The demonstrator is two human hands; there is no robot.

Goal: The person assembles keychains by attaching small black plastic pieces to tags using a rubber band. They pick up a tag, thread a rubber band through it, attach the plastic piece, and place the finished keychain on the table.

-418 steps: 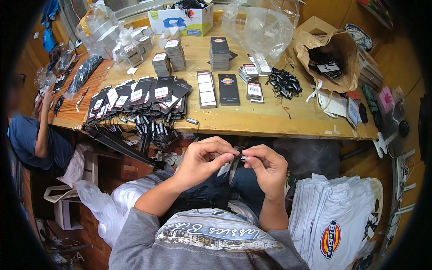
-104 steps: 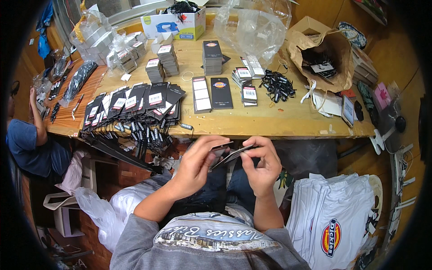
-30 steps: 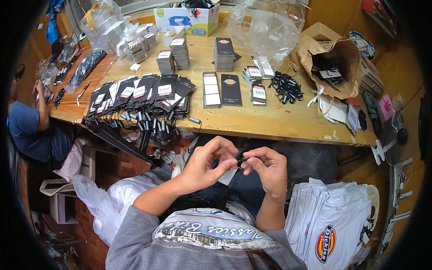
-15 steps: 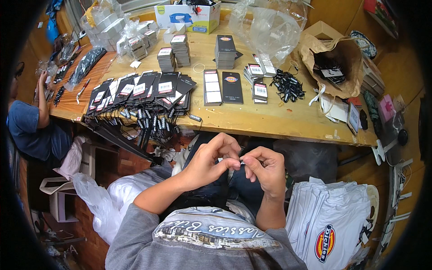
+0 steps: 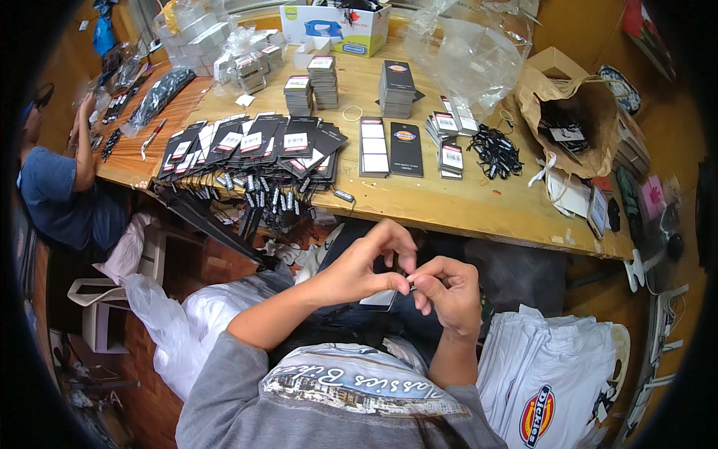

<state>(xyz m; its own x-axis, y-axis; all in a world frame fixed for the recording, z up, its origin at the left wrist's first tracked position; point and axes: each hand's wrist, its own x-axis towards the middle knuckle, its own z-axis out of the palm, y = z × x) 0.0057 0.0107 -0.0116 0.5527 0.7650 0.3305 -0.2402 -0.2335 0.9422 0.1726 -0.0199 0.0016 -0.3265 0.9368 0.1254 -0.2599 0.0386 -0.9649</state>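
Observation:
Over my lap, my left hand (image 5: 365, 266) and my right hand (image 5: 453, 298) meet at the fingertips. A small dark piece (image 5: 413, 288), perhaps a cord end, is pinched by my right thumb and finger. My left thumb and finger close against the same spot, and what they grip is mostly hidden. Below my left palm shows a white-faced tag (image 5: 380, 301) with a dark edge. On the table ahead lie a fanned pile of black hang tags (image 5: 247, 146) with cords over the edge, a bunch of black cords (image 5: 496, 152) and two separate tags (image 5: 406, 150).
Stacks of tags (image 5: 397, 97), small sticker stacks (image 5: 451, 159), a paper bag (image 5: 598, 112), a phone (image 5: 597, 212) and a box (image 5: 336, 34) stand on the table (image 5: 464, 213). White folded garments (image 5: 553, 374) lie at my right. A person (image 5: 67, 187) works at far left.
My hands now sit slightly lower and more to the right in view, still meeting at the fingertips. The white-faced tag shows under my left palm. The whole scene has shifted right with the view.

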